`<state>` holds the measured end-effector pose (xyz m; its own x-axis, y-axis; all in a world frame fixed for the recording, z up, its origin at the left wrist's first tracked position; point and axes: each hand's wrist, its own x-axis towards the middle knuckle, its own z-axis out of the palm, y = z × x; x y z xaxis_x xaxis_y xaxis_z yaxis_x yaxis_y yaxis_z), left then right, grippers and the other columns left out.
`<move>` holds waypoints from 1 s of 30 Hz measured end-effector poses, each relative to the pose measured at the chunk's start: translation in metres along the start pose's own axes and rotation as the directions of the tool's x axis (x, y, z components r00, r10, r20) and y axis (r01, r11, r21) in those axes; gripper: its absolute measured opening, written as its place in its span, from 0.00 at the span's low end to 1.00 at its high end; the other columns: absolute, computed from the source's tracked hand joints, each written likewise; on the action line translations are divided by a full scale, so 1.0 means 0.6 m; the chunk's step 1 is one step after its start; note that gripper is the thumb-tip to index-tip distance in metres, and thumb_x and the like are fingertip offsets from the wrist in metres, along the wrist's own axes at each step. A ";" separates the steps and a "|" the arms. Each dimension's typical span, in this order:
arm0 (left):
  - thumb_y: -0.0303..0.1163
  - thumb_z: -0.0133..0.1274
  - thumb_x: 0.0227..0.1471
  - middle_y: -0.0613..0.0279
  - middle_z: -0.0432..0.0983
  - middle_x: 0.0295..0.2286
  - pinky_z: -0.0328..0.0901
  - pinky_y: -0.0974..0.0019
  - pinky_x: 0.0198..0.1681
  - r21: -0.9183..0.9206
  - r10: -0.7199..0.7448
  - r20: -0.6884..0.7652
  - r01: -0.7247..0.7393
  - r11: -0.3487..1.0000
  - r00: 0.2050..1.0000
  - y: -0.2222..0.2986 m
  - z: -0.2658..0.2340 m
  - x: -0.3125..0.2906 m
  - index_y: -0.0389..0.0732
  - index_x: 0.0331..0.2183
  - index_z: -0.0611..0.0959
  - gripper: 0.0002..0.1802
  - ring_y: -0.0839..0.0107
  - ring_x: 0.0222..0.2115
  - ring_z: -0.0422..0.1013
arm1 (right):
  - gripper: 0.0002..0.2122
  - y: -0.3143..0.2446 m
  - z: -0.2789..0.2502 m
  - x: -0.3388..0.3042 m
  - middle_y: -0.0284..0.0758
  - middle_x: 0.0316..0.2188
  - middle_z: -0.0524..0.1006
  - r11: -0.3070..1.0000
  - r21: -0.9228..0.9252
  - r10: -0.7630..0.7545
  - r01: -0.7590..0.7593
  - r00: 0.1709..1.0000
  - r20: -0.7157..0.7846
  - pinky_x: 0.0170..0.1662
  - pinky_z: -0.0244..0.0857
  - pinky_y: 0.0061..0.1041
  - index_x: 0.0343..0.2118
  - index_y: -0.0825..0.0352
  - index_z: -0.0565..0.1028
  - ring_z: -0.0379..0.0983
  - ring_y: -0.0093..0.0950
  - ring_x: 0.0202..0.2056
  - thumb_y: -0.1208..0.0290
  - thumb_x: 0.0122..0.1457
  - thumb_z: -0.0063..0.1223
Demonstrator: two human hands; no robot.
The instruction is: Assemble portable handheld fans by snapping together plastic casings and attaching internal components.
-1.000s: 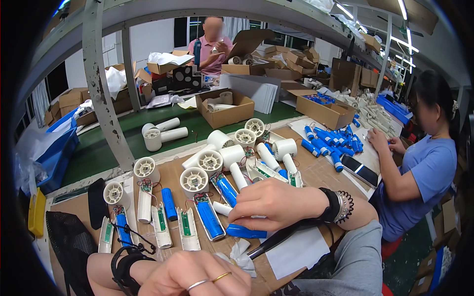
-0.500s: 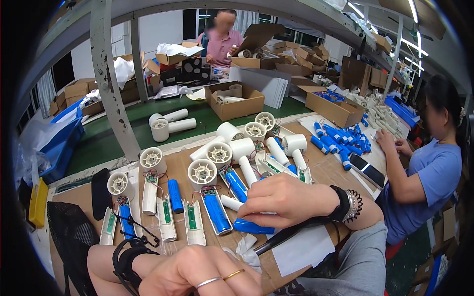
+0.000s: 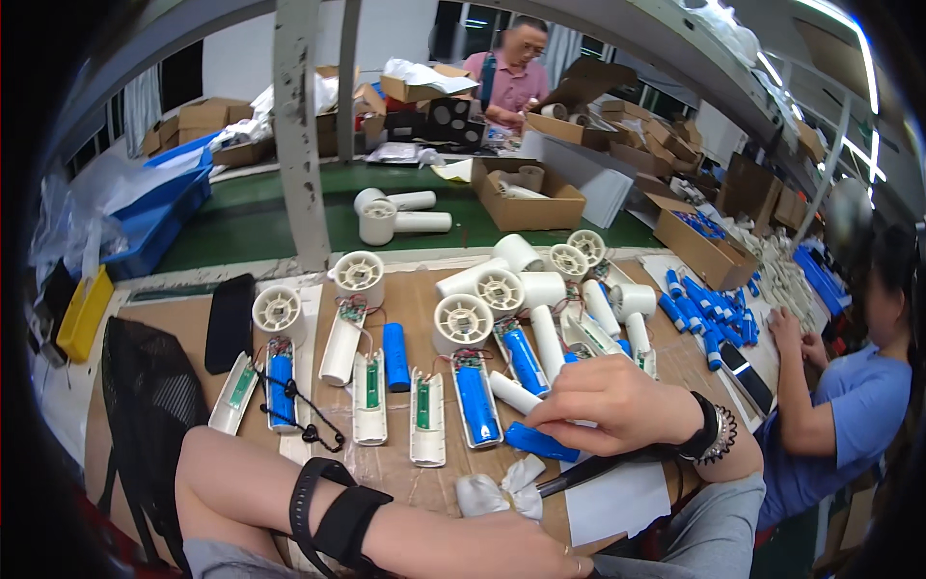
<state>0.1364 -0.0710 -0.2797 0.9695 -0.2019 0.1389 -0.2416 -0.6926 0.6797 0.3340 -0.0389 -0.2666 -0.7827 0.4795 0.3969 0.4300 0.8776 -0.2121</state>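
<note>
Far left: a blue bin point(image 3: 183, 214) stands beyond a smaller yellow bin point(image 3: 85, 314). Next, a black mesh bag point(image 3: 149, 386) lies slumped at the near left corner of the cardboard-covered bench point(image 3: 386, 471), with a flat black object point(image 3: 230, 323) just past it.

Then a row of open white half-shells. Some show green boards, such as this shell point(image 3: 426, 434); others hold blue cells, such as this cell point(image 3: 476, 403). A loose blue cylinder point(image 3: 395, 357) lies among them. Behind the row, round white heads with spoked openings, one here point(image 3: 359, 272), are wired to several shells.

Centre, near edge: crumpled white cloth point(image 3: 492, 492). Below it the left hand point(image 3: 531, 552) reaches the lower edge of view, a ring on one finger; fingers mostly hidden, grasp cannot be told.

A blue wrapped pack point(image 3: 540, 442) lies on the bench directly under the bent fingertips of the right hand point(image 3: 610, 400); whether they pinch it cannot be told. A dark rod point(image 3: 590, 469) runs beneath that hand, over white paper point(image 3: 622, 502).

Right: a heap of blue cylinders point(image 3: 709, 314), a dark phone point(image 3: 746, 376), then a co-worker in a blue shirt point(image 3: 844, 425).
</note>
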 end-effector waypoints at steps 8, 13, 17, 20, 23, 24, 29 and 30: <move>0.33 0.47 0.42 0.52 0.73 0.23 0.66 0.58 0.30 0.265 0.170 0.087 -0.188 0.946 0.982 -0.038 0.059 -0.012 0.36 0.25 0.75 0.10 0.55 0.27 0.72 | 0.08 -0.001 0.013 0.003 0.32 0.19 0.68 1.000 -0.002 0.020 -0.020 0.998 0.059 0.21 0.61 0.25 0.31 0.63 0.74 0.67 0.28 0.21 0.76 0.45 0.55; 0.33 0.47 0.41 0.51 0.73 0.21 0.66 0.58 0.28 0.277 0.227 0.025 -0.225 0.934 0.974 -0.042 0.067 -0.016 0.36 0.24 0.76 0.10 0.55 0.26 0.72 | 0.07 0.000 0.015 0.004 0.32 0.19 0.68 0.999 0.010 0.050 -0.051 0.996 0.074 0.21 0.61 0.25 0.30 0.63 0.74 0.67 0.27 0.21 0.76 0.46 0.55; 0.34 0.47 0.42 0.50 0.72 0.19 0.65 0.57 0.25 0.280 0.217 0.049 -0.222 0.934 0.975 -0.038 0.062 -0.020 0.35 0.22 0.76 0.11 0.54 0.23 0.72 | 0.06 0.000 0.015 0.006 0.32 0.19 0.69 0.997 0.042 0.061 -0.065 0.995 0.081 0.21 0.61 0.24 0.30 0.63 0.75 0.67 0.27 0.20 0.76 0.47 0.54; 0.34 0.47 0.42 0.50 0.72 0.18 0.64 0.57 0.24 0.251 0.204 0.023 -0.203 0.947 0.979 -0.038 0.065 -0.023 0.35 0.21 0.76 0.11 0.54 0.22 0.71 | 0.07 -0.002 0.011 0.006 0.32 0.19 0.71 0.993 0.075 0.088 -0.095 0.991 0.103 0.22 0.60 0.24 0.30 0.65 0.76 0.68 0.27 0.21 0.78 0.46 0.55; 0.34 0.47 0.43 0.49 0.72 0.17 0.64 0.57 0.23 0.229 0.204 0.008 -0.201 0.952 0.979 -0.039 0.065 -0.024 0.34 0.20 0.76 0.12 0.53 0.22 0.71 | 0.07 0.000 0.011 0.006 0.32 0.20 0.72 0.988 0.104 0.106 -0.118 0.988 0.111 0.22 0.60 0.24 0.30 0.65 0.76 0.68 0.27 0.21 0.78 0.46 0.56; 0.34 0.46 0.43 0.49 0.72 0.17 0.64 0.56 0.23 0.222 0.213 0.005 -0.209 0.953 0.977 -0.040 0.064 -0.025 0.34 0.20 0.76 0.12 0.53 0.22 0.71 | 0.07 0.000 0.011 0.006 0.32 0.20 0.72 0.985 0.117 0.113 -0.125 0.988 0.109 0.22 0.60 0.23 0.30 0.65 0.76 0.68 0.27 0.21 0.78 0.47 0.56; 0.33 0.47 0.43 0.49 0.72 0.18 0.64 0.57 0.24 0.247 0.231 -0.016 -0.220 0.944 0.973 -0.041 0.062 -0.025 0.34 0.20 0.76 0.12 0.54 0.23 0.71 | 0.06 0.002 0.009 0.006 0.32 0.20 0.73 0.978 0.132 0.144 -0.163 0.980 0.140 0.23 0.60 0.24 0.30 0.65 0.76 0.68 0.27 0.22 0.78 0.47 0.55; 0.33 0.47 0.43 0.49 0.72 0.18 0.64 0.57 0.24 0.245 0.232 -0.015 -0.222 0.944 0.972 -0.042 0.062 -0.024 0.34 0.20 0.76 0.12 0.54 0.23 0.71 | 0.06 0.002 0.008 0.006 0.32 0.20 0.73 0.977 0.132 0.146 -0.165 0.979 0.140 0.23 0.60 0.24 0.30 0.65 0.76 0.68 0.27 0.22 0.78 0.47 0.55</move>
<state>0.1267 -0.0763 -0.3253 0.8873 -0.3467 0.3042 -0.4530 -0.7788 0.4339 0.3295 -0.0363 -0.2699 -0.7667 0.5983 0.2327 0.4896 0.7794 -0.3908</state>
